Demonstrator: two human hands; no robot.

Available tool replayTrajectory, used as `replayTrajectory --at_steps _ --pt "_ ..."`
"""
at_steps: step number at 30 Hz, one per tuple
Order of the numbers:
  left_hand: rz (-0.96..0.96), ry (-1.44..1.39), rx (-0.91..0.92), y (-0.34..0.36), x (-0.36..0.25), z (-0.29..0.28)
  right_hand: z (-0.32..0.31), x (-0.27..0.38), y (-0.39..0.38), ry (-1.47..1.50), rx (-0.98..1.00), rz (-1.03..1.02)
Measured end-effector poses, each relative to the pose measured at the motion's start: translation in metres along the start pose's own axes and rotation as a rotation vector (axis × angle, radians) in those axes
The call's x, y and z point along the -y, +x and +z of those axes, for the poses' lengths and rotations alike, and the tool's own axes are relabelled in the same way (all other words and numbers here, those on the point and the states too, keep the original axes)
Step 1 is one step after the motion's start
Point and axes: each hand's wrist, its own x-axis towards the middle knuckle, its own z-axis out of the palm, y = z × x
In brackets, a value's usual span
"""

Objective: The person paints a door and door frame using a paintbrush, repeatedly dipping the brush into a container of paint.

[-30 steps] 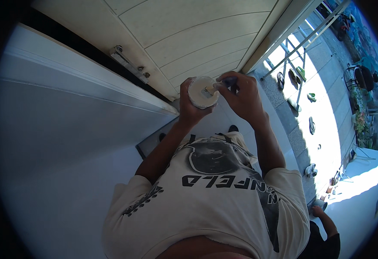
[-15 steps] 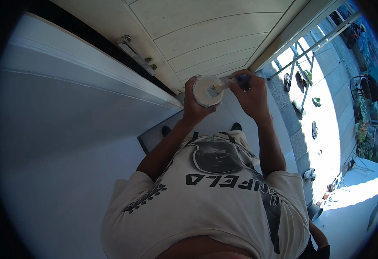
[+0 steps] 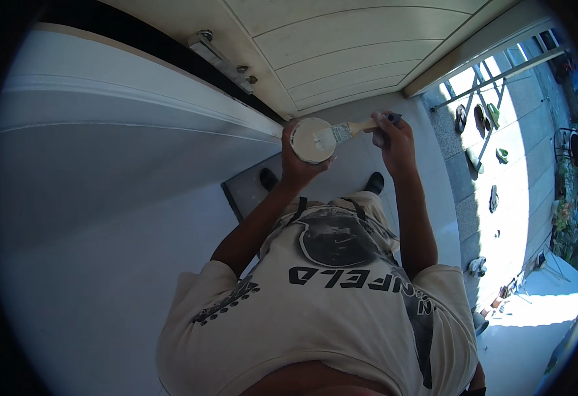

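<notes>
My left hand is wrapped round a round paint tub, which holds pale cream paint. Its fingers are partly hidden behind the tub. In my right hand is the handle of a flat paintbrush. The brush lies nearly level, with its paint-coated bristles over the right side of the tub's mouth. Whether the bristles touch the paint or the rim I cannot tell. Something small and dark blue shows at the handle end, beside my right fingers.
A cream panelled door with a metal latch stands ahead. A white wall edge runs along the left. To the right, beyond the doorway, sandals lie on sunlit paving below a metal rail.
My right hand has drawn back to the right and now shows more of the brush, whose bristles have come up from inside the tub. The view has shifted slightly.
</notes>
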Motion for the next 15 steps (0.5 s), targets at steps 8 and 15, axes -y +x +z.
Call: replayTrajectory --at_steps 8,15 --pt "-0.075 0.069 -0.013 -0.029 0.006 -0.029 0.002 -0.054 0.020 0.395 0.015 0.277" --pt "-0.149 0.203 0.069 -0.061 0.011 -0.069 -0.011 -0.163 0.090 0.490 0.027 0.340"
